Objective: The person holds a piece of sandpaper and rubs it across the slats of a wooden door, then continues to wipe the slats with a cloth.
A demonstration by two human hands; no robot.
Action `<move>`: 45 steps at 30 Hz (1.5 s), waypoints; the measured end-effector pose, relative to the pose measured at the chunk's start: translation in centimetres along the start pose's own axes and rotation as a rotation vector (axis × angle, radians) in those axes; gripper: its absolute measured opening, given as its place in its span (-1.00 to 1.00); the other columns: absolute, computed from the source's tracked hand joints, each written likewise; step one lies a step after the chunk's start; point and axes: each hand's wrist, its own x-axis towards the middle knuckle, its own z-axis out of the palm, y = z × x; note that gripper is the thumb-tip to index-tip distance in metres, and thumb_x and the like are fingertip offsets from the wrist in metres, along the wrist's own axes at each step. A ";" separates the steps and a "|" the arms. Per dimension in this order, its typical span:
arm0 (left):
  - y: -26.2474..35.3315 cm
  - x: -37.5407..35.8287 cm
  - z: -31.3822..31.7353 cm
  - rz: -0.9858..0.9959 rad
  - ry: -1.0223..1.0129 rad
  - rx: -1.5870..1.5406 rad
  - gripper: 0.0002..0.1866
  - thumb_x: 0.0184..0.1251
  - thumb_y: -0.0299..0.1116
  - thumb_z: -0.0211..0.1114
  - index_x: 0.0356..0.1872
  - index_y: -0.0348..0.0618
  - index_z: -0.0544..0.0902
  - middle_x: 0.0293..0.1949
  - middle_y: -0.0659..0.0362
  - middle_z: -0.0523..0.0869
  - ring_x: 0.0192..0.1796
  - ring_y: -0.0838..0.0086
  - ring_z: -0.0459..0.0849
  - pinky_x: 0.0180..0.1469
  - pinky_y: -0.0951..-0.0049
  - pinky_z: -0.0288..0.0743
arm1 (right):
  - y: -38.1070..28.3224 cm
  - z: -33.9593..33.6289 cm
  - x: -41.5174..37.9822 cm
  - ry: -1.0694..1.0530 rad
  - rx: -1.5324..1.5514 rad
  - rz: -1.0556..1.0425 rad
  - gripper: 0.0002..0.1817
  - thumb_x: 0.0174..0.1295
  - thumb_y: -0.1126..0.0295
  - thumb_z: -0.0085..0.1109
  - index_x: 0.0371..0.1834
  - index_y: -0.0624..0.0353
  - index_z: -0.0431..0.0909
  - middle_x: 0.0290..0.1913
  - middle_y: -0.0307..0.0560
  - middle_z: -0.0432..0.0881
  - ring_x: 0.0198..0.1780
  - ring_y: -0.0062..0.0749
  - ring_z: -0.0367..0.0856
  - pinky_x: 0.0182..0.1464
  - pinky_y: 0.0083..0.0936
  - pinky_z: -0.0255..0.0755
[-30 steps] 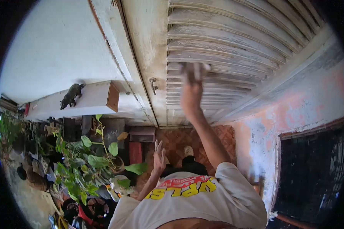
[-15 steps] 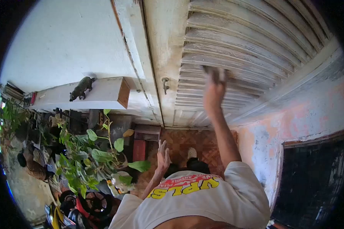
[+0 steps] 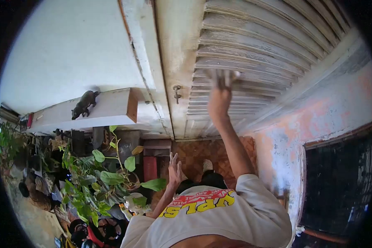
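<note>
Two bare hands show: the right hand [image 3: 220, 100], just above the centre of the frame, appears to grasp a small blurred piece [image 3: 236, 75] against the slats [image 3: 246, 39]; the left hand [image 3: 175, 172], in the lower middle, has its fingers spread and grasps nothing. What the piece is, and how firmly it is pinched, I cannot tell.

The slats stand in ridges, so an edge of the piece could catch between two of them, twist in the fingers and drop towards the floor [image 3: 190, 155] below. Fingertips so close to the ridges could scrape if the piece slips or tilts. The paint looks worn and rough, which could shed flakes or splinters. A wide swing to the left could knock knuckles on the metal handle [image 3: 177, 94] at upper centre. Lower left, the left hand is near a broad leaf [image 3: 153, 184] of the plant [image 3: 111, 178] and could snag it.
</note>
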 end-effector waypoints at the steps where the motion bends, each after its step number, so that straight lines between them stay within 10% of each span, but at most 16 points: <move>1: 0.4 0.0 0.0 -0.023 -0.027 -0.010 -0.44 0.53 -0.17 0.00 0.43 -0.25 0.32 0.53 -0.27 0.08 0.52 -0.16 0.15 0.50 0.08 0.07 | -0.3 -1.4 0.1 -0.041 0.032 -0.145 -0.48 0.27 0.65 0.05 0.34 0.28 0.36 0.36 0.24 0.38 0.45 0.19 0.25 0.41 0.06 0.34; 24: -0.6 0.2 0.1 -0.062 0.057 -0.014 -0.44 0.54 -0.15 0.01 0.43 -0.25 0.32 0.54 -0.25 0.09 0.56 -0.09 0.09 0.53 0.08 -0.04 | 3.1 -2.5 0.8 0.084 -0.171 -0.118 -0.42 0.21 0.59 0.17 0.34 -0.06 0.48 0.29 -0.17 0.56 0.35 0.15 0.35 0.43 0.30 0.07; 34: -1.6 0.1 -0.2 -0.053 0.061 0.025 -0.43 0.55 -0.11 -0.02 0.44 -0.23 0.31 0.54 -0.25 0.07 0.55 -0.11 0.09 0.52 0.04 -0.02 | 2.3 -1.5 1.0 0.063 -0.060 -0.148 -0.46 0.12 0.67 0.15 0.24 0.17 0.55 0.24 -0.06 0.59 0.31 0.08 0.40 0.36 -0.05 0.35; 40: -4.9 -0.8 0.8 0.156 0.049 0.163 -0.43 0.55 -0.12 -0.02 0.44 -0.24 0.32 0.54 -0.26 0.07 0.55 -0.13 0.10 0.51 0.04 0.02 | -0.7 -3.2 -0.3 -0.167 0.273 -0.401 -0.41 0.11 0.76 0.08 0.29 0.27 0.46 0.40 -0.02 0.41 0.40 0.24 0.31 0.45 0.04 0.28; 45: -1.6 -0.7 -0.2 -0.128 0.079 0.007 -0.43 0.55 -0.13 0.00 0.44 -0.25 0.31 0.54 -0.26 0.07 0.55 -0.12 0.11 0.52 0.09 0.00 | 2.6 -3.8 -5.0 -0.467 0.455 -0.453 -0.41 0.13 0.77 0.03 0.31 0.27 0.46 0.34 0.01 0.49 0.36 0.10 0.40 0.41 -0.17 0.36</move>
